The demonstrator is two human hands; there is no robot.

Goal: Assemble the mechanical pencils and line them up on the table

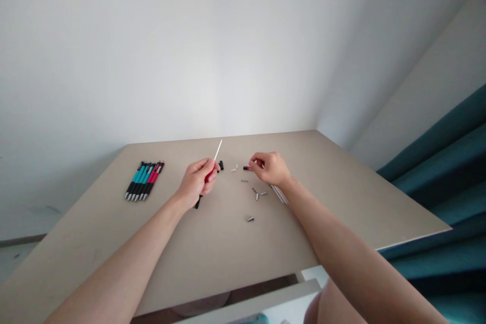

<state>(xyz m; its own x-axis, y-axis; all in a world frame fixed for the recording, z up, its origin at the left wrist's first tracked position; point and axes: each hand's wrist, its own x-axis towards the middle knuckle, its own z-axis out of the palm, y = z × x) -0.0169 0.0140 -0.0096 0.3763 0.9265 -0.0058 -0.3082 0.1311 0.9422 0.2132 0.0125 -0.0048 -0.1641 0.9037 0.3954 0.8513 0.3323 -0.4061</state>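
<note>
My left hand (199,179) is closed round a red pen barrel (208,176), tilted over the table. A thin white refill (217,149) sticks out of its upper end, and a black end (198,202) shows below the hand. My right hand (270,167) is closed in a pinch low over the table; whatever lies between its fingertips is too small to make out. Beside those fingers lies a black and red pen part (247,168). Several metal pen tips (257,196) and a spring (244,180) lie nearer me. White refills (279,194) rest partly behind my right forearm.
A row of blue and red pens (144,181) lies at the left on the beige table (182,258). Black pieces (221,165) and small white pieces (234,169) lie between my hands. Below the front edge is an open drawer (288,296). A teal curtain (444,182) hangs at the right.
</note>
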